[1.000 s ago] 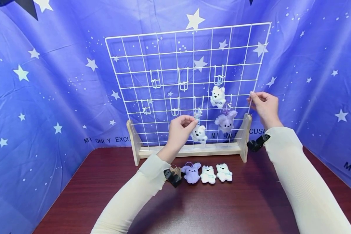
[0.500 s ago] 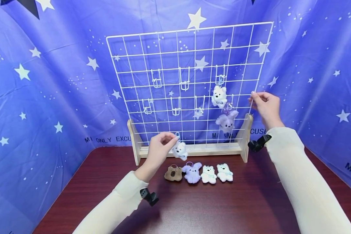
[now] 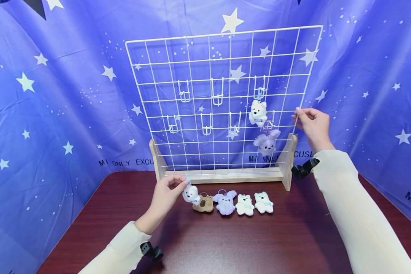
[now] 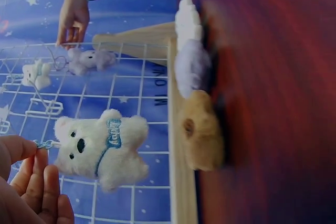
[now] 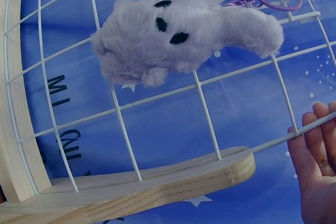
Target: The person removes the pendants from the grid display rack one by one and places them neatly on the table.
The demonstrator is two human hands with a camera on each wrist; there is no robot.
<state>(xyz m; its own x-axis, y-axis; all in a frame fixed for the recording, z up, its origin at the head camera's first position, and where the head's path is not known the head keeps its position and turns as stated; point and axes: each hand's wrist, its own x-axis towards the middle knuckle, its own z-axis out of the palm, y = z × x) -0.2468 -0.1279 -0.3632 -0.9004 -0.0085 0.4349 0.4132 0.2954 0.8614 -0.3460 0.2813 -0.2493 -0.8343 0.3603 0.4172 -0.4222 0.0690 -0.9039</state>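
Starry blue backdrop (image 3: 89,82), dark red tabletop (image 3: 233,247), white bear charm (image 3: 191,194) dangling near the plush row (image 3: 225,203).
Left hand (image 3: 163,198) has thumb and finger pinched on the chain (image 4: 48,144) at the bear's head, I'd guess so the body can swing free; right hand (image 3: 314,123) has thumb and fingers clamped on the side edge of the wire grid (image 3: 209,35), probably to steady it. Bear's low by the grid's left end; it overlaps the brown plush (image 3: 203,204) from the head cam, but the left wrist view shows a gap. Row looks lined up for easy grabbing, just ahead of the wooden base (image 3: 222,176), so it's tight back there. Loads of room leftward and toward the person.
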